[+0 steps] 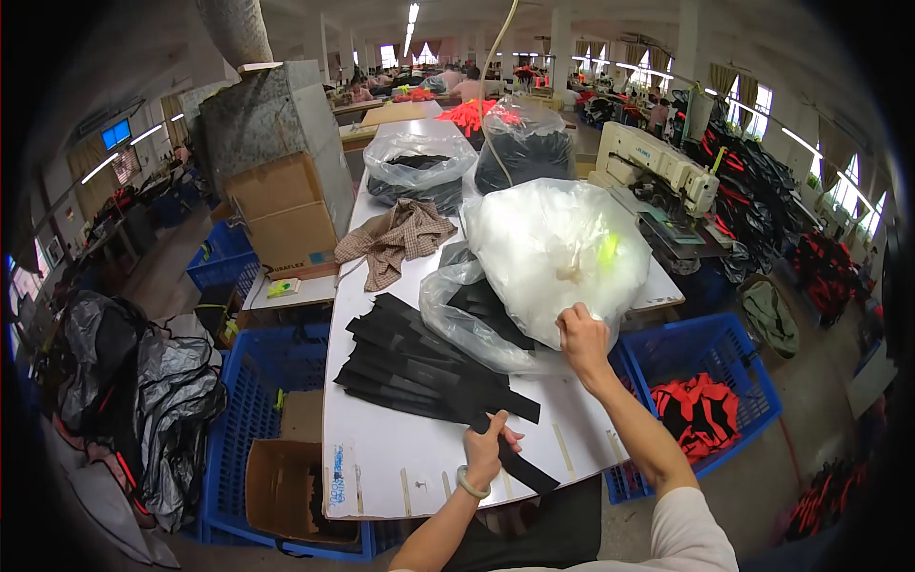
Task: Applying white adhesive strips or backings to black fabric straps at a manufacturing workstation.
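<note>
My left hand (486,448), with a pale bangle at its wrist, is closed on a black fabric strip (529,474) near the table's front edge. Beside it, a fanned pile of black fabric strips (410,372) lies on the white table (381,477). My right hand (581,341) is raised with its fingers pinched at the near side of a puffed-up, whitish clear plastic bag (543,257). Something yellow-green shows through this bag. Left of it, a second clear bag mouth (443,305) lies open around more black fabric.
A brown checked cloth (400,238) lies farther back, before bags of black pieces (419,167). At the right stands a sewing machine (658,167). Blue crates flank the table: one (272,357) holds cardboard, the other (734,353) red-and-black pieces. A cardboard box (281,214) sits back left.
</note>
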`<action>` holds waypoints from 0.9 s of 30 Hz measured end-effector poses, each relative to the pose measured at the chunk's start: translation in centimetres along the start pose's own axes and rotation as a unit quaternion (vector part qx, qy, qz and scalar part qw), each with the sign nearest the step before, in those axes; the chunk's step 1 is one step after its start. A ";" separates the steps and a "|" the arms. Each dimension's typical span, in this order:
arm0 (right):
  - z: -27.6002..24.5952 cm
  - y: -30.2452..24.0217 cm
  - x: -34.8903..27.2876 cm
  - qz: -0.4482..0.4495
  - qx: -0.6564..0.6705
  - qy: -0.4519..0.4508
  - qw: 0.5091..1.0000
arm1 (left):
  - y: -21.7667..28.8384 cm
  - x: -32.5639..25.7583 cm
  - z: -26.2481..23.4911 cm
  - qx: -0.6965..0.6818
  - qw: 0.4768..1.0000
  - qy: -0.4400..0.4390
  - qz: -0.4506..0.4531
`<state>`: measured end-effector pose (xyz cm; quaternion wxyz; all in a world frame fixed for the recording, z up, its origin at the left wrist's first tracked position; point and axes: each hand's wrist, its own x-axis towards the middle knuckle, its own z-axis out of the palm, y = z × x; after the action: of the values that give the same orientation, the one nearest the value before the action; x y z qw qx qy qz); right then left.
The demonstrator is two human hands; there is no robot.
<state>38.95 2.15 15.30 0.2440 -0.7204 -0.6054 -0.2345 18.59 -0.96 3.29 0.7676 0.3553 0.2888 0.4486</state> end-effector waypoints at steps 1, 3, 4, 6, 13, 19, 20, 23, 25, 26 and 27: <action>-0.7 -0.4 -0.6 0.036 0.053 0.082 0.995 | 0.2 0.0 0.3 -0.025 0.999 0.026 -0.005; -0.2 -0.3 -1.5 0.042 0.046 0.077 0.995 | 0.3 -0.2 0.5 -0.046 0.997 0.055 -0.011; 0.6 0.8 -2.1 0.034 0.018 0.062 0.997 | 0.0 -0.2 0.8 -0.050 0.998 0.041 -0.016; 1.5 1.5 -2.2 0.029 -0.005 0.020 0.999 | -0.3 -0.1 0.6 -0.036 0.999 0.037 -0.015; 2.3 1.7 -3.4 0.016 0.018 -0.077 0.997 | 0.0 0.2 0.5 -0.017 0.999 0.031 0.023; 7.1 -0.1 -7.9 -0.057 0.096 0.049 0.993 | 1.6 2.7 3.9 0.061 0.992 -0.107 -0.003; 7.0 -0.5 -8.0 -0.058 0.098 0.045 0.992 | 2.2 3.6 4.4 0.072 0.991 -0.111 -0.011; 6.0 -1.0 -8.2 -0.042 0.154 0.010 0.987 | 3.0 6.6 5.4 0.084 0.986 -0.136 -0.039; 5.7 -0.9 -8.2 0.075 0.247 -0.015 0.966 | 2.5 7.8 5.3 0.089 0.985 -0.131 -0.069; 5.7 -1.0 -8.1 0.075 0.243 -0.016 0.967 | 2.3 7.9 5.4 0.071 0.987 -0.122 -0.077; 5.7 -1.2 -8.1 0.132 0.308 0.030 0.942 | 2.1 8.0 5.5 0.053 0.988 -0.113 -0.085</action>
<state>36.75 -0.17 5.91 0.5009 -0.6763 -0.5396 -0.0236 25.22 5.39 7.22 0.8107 0.4181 0.2531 0.3222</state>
